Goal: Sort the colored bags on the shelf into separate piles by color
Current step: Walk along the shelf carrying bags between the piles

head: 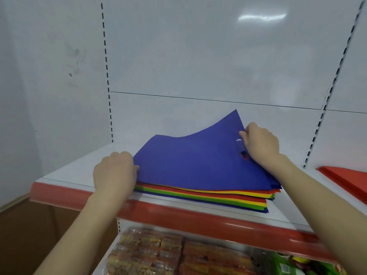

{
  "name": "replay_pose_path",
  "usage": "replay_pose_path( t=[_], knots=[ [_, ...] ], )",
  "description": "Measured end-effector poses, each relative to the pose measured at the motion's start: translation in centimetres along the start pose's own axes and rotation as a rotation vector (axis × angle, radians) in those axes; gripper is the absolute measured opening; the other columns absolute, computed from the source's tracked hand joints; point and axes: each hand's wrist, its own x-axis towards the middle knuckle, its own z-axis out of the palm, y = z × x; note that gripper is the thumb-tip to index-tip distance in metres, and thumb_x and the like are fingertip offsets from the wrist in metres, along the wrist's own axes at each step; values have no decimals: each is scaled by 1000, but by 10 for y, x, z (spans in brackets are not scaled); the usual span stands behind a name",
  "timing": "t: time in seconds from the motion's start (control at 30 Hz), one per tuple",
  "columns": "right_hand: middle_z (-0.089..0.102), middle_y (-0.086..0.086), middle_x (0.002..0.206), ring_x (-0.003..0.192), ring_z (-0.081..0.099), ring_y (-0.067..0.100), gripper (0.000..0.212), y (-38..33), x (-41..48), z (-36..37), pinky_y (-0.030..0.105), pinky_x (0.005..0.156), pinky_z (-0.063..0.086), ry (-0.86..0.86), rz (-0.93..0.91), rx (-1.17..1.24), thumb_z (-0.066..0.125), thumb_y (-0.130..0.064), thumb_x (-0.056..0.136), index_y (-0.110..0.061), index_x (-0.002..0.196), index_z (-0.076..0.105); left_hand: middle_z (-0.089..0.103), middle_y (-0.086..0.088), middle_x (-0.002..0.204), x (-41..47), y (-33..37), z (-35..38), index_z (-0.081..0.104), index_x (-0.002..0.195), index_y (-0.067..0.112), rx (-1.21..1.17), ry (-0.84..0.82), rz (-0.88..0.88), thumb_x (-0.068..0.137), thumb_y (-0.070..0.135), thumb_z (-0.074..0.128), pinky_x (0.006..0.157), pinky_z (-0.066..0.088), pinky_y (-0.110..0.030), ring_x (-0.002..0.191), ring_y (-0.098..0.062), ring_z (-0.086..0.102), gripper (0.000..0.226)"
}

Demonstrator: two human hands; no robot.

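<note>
A stack of flat colored bags (pixel 208 197) in red, yellow, green and blue lies on the white shelf (pixel 79 171). On top lies a blue bag (pixel 194 161), its far right corner lifted and curled up. My right hand (pixel 258 143) pinches the blue bag at its right edge, beside the handle cut-out. My left hand (pixel 115 173) grips the blue bag's left edge with curled fingers. A separate red pile (pixel 345 177) sits on the shelf at the far right, cut off by the frame.
The shelf has a red front strip (pixel 178 217) and a white back panel (pixel 198 56) with slotted uprights. Below it, a lower shelf holds packaged snacks (pixel 158 253) and green packets (pixel 297 264). Bare shelf surface shows left of the stack.
</note>
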Motion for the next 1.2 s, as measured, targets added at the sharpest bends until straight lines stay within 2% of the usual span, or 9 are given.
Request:
replay_pose_path(
  t=[0.2, 0.33, 0.57, 0.67, 0.8, 0.9, 1.0, 1.13, 1.2],
  knots=[
    [59, 20, 101, 78, 44, 30, 30, -11, -4, -17, 34, 66, 34, 20, 74, 147, 39, -25, 99, 2, 107, 49, 55, -11, 83, -7, -14, 2, 45, 88, 7, -266, 163, 10, 97, 22, 40, 60, 35, -35, 70, -28, 46, 18],
    [60, 19, 102, 92, 52, 34, 31, -1, -11, -31, 37, 72, 40, 79, 167, 243, 38, -27, 99, 0, 108, 51, 40, -3, 58, -15, -13, -4, 40, 84, 6, -432, 239, 93, 96, 18, 41, 52, 29, -34, 56, -27, 38, 17],
    [61, 16, 101, 96, 53, 32, 30, 58, -41, -70, 34, 73, 37, 170, 296, 247, 41, -29, 98, -3, 107, 53, 34, 2, 57, -37, 28, -18, 38, 87, 8, -557, 171, 192, 97, 24, 40, 55, 30, -35, 59, -27, 37, 19],
    [61, 18, 101, 95, 53, 35, 29, 101, -64, -92, 36, 73, 38, 187, 349, 201, 42, -28, 97, -2, 104, 54, 38, 0, 58, -57, 63, -26, 37, 86, 10, -588, 128, 245, 97, 27, 38, 54, 26, -34, 54, -22, 35, 21],
    [61, 21, 102, 96, 53, 38, 30, 172, -105, -133, 37, 73, 39, 230, 423, 127, 42, -27, 98, 0, 106, 54, 40, -2, 61, -96, 128, -32, 36, 87, 10, -616, 73, 318, 97, 30, 37, 58, 28, -34, 61, -27, 39, 22],
    [61, 25, 102, 96, 53, 40, 31, 234, -144, -169, 38, 72, 38, 255, 487, 43, 43, -27, 98, 1, 106, 53, 39, 0, 60, -140, 187, -35, 34, 86, 11, -661, 48, 383, 97, 29, 37, 56, 29, -33, 58, -24, 39, 21],
    [61, 28, 100, 93, 54, 41, 31, 301, -185, -207, 38, 68, 35, 269, 546, -51, 42, -27, 98, 2, 105, 53, 46, -4, 63, -188, 249, -34, 35, 86, 11, -708, 22, 458, 97, 26, 41, 57, 30, -33, 66, -33, 49, 20],
    [60, 27, 103, 96, 54, 41, 33, 377, -232, -254, 37, 70, 33, 277, 651, -138, 41, -27, 98, 2, 106, 53, 43, -5, 63, -246, 324, -38, 35, 88, 11, -768, -70, 533, 97, 27, 38, 59, 31, -34, 67, -30, 45, 19],
    [60, 27, 104, 98, 54, 42, 34, 409, -252, -275, 38, 72, 35, 283, 692, -184, 40, -28, 99, 2, 107, 53, 46, -8, 66, -268, 359, -43, 34, 88, 12, -782, -87, 582, 97, 27, 39, 60, 30, -34, 73, -35, 50, 19]
  ],
)
